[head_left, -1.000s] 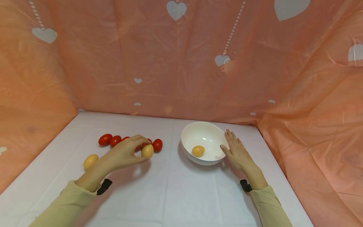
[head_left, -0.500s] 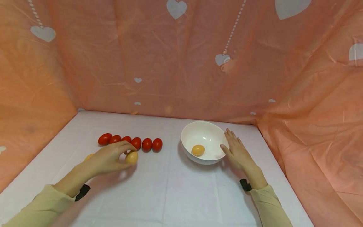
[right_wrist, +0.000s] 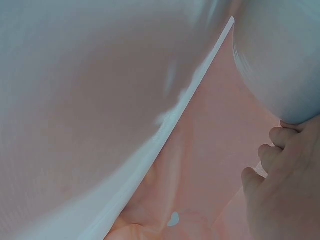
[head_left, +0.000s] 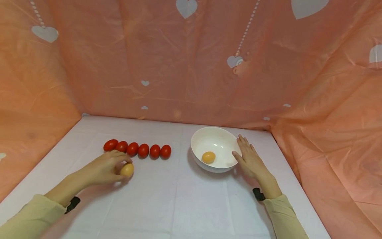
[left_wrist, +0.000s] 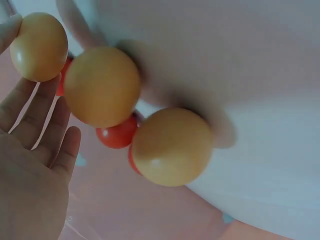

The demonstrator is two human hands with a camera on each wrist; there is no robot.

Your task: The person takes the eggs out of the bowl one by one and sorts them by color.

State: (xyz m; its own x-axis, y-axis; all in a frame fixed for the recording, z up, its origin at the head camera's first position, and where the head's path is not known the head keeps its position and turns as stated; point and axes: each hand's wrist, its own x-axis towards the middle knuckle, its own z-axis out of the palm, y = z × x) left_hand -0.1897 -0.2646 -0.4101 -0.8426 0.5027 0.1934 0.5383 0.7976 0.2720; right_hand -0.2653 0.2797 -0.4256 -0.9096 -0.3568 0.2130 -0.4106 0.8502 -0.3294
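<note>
My left hand (head_left: 102,168) pinches a yellow egg-shaped thing (head_left: 127,170) between thumb and fingers, low over the table in front of the red row. In the left wrist view this held yellow thing (left_wrist: 39,46) is at the upper left, with a second yellow one (left_wrist: 102,86) and a third yellow one (left_wrist: 172,146) beyond the fingers. The head view has those two hidden behind my hand and arm. My right hand (head_left: 252,161) rests with straight fingers against the right side of a white bowl (head_left: 222,142). Inside the bowl lies one smaller yellow oval (head_left: 208,157).
Several red tomatoes (head_left: 143,151) lie in a row at the back left of the white-covered table (head_left: 179,205). A peach cloth with hearts (head_left: 185,66) hangs behind the table and along both sides.
Holding the yellow egg-shaped thing, my left hand has moved left and nearer to me, uncovering most of the red row. The right hand and bowl have stayed in place.
</note>
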